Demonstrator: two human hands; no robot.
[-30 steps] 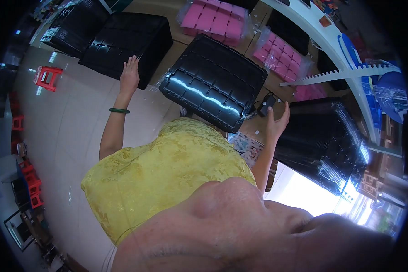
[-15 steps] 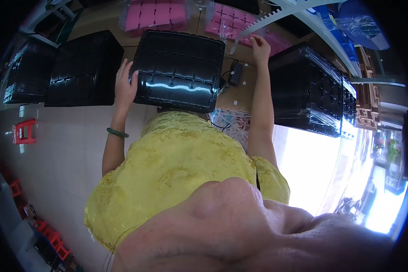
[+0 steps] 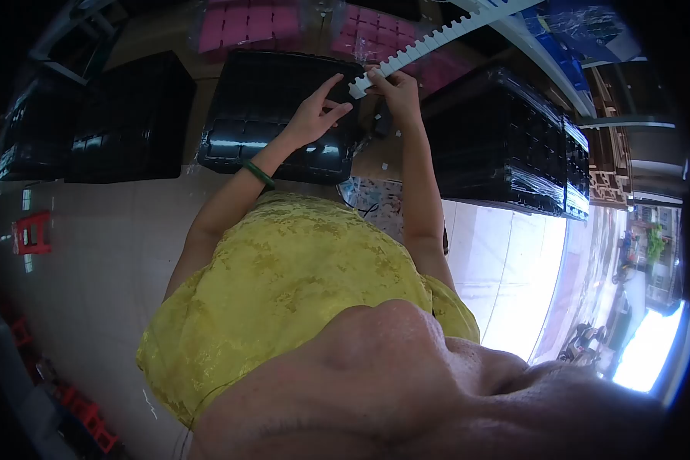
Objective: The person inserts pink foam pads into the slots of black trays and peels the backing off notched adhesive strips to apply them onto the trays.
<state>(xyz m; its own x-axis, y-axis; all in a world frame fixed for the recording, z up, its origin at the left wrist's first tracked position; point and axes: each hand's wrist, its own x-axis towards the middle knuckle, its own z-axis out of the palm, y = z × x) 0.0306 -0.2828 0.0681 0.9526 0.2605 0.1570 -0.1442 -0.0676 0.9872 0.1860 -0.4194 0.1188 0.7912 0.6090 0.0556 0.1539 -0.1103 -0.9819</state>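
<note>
A long white toothed strip [image 3: 422, 47] runs from the upper right down to a spot above the black trays. My right hand [image 3: 397, 93] grips it near its lower end, fingers closed round it. Just left of that end is my left hand [image 3: 314, 116], thumb and index finger apart, holding nothing; a green bangle [image 3: 259, 174] circles that wrist. Beneath my left hand lies a stack of black moulded trays [image 3: 261, 100], with a bright reflection across its near part.
More black tray stacks stand at left [image 3: 134, 119] and a wrapped one at right [image 3: 498, 142]. Pink trays [image 3: 249, 24] in clear plastic lie at the back. A red stool [image 3: 32, 233] is on the floor at far left. A white metal frame post [image 3: 548, 65] rises at upper right.
My right hand has taken hold of the white strip and brought its end nearer the black trays. My left hand has moved right, from the trays' left edge to over them.
</note>
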